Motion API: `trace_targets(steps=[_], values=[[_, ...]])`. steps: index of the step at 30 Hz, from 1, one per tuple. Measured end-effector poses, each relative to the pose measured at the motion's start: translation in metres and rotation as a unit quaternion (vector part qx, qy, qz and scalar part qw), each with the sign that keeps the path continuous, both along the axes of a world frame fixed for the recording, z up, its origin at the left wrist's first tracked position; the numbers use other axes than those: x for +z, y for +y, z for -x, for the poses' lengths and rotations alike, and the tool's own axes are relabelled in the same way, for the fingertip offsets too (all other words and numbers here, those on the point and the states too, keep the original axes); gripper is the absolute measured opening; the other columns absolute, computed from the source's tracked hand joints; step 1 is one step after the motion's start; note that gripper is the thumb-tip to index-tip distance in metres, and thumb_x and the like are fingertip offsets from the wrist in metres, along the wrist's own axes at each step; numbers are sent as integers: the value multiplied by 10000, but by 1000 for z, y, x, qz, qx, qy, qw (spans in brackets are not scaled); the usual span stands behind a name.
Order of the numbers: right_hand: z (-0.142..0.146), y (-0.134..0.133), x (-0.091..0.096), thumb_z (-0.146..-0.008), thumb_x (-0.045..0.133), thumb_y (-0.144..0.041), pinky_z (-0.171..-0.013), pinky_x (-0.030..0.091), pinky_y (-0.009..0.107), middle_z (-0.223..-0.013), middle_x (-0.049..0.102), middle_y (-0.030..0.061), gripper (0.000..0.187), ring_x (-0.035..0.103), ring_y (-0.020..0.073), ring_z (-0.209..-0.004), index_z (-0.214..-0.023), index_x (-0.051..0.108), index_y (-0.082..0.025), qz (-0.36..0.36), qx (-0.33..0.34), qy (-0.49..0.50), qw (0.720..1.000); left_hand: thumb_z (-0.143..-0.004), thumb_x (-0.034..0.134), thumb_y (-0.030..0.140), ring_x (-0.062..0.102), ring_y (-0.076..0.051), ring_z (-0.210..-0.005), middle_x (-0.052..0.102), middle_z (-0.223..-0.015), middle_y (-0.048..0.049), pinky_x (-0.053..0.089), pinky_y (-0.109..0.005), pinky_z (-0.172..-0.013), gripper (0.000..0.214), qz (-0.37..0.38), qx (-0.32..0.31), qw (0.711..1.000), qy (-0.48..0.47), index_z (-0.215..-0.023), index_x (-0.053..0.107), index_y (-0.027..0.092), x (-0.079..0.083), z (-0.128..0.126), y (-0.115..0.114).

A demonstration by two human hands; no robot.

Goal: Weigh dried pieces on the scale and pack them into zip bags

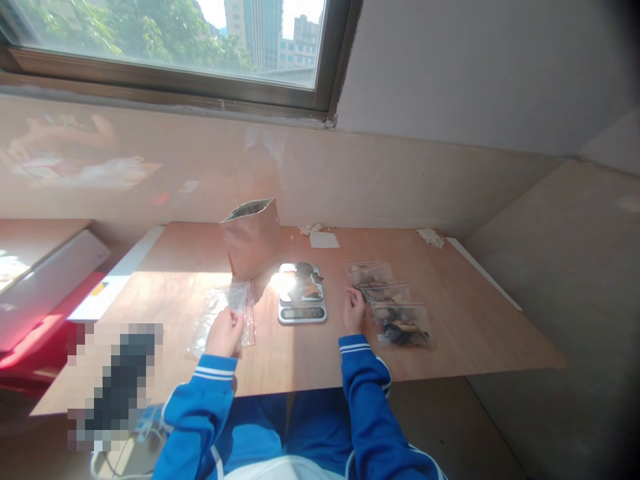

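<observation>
My left hand (pixel 226 330) is over the clear zip bags (pixel 209 319), which lie flat and have red seal strips. Its fingers are curled together, and whether they pinch a bag I cannot make out. Between my hands stands a small white kitchen scale (pixel 302 321), with several dark and brown dried pieces (pixel 309 287), perhaps mushrooms, on its platform. My right hand (pixel 355 309) is closed beside the filled zip bags (pixel 403 325), close to their left edges. What its fingers hold, if anything, is hidden. The filled bags overlap in a column and contain similar dark and tan pieces.
An upright brown paper bag (pixel 253 240) with its top open stands behind the clear bags. A white paper slip (pixel 324 240) and crumpled tissue (pixel 431 237) lie toward the wall. A pixelated dark object (pixel 125 377) is at the table's left front.
</observation>
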State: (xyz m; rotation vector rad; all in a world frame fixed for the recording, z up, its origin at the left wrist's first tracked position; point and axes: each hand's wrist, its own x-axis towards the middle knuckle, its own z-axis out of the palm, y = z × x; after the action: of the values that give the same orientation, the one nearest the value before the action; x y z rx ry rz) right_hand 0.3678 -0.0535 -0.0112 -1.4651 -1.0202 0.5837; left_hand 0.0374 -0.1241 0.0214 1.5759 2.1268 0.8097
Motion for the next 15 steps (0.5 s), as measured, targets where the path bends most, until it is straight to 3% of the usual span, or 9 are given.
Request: trace_targets(steps=[4,8,11,13,15], values=[[3,-4,8,-845,454,-488,-456,367,254,-642,593,13,372,443,127,-452,-977,594,-170,25,17,19,999,-838,435,419,575,-221,-586,569,-611,-13,412,-329,-595,255,-27,10,999,-28,-648,428,248,17,-1,-1],[28,-25,31,-863,445,-523,-488,401,262,-664,581,19,375,489,140,-497,-942,576,-180,8,42,1,999,-849,455,469,546,-186,-579,573,-640,-4,398,-306,-602,285,-72,10,996,-51,-678,454,241,40,-17,-4],[67,-48,58,-921,406,-512,-519,409,249,-609,549,-3,356,515,148,-534,-900,585,-205,12,157,-21,987,-858,455,483,535,-179,-588,546,-627,-2,408,-302,-613,293,-105,-39,991,-73,-693,461,241,58,-40,-6],[94,-61,76,-931,429,-490,-554,416,237,-647,577,-3,322,542,144,-576,-858,583,-217,13,249,-62,966,-876,444,491,545,-183,-611,546,-642,-10,424,-307,-631,298,-117,-85,985,-90,-713,480,244,67,-57,-8],[112,-66,88,-915,482,-473,-544,393,230,-620,561,-20,290,528,136,-556,-809,575,-220,18,299,-105,948,-880,444,490,549,-186,-623,555,-668,-23,428,-310,-624,294,-118,-124,980,-102,-720,487,248,73,-70,-11]])
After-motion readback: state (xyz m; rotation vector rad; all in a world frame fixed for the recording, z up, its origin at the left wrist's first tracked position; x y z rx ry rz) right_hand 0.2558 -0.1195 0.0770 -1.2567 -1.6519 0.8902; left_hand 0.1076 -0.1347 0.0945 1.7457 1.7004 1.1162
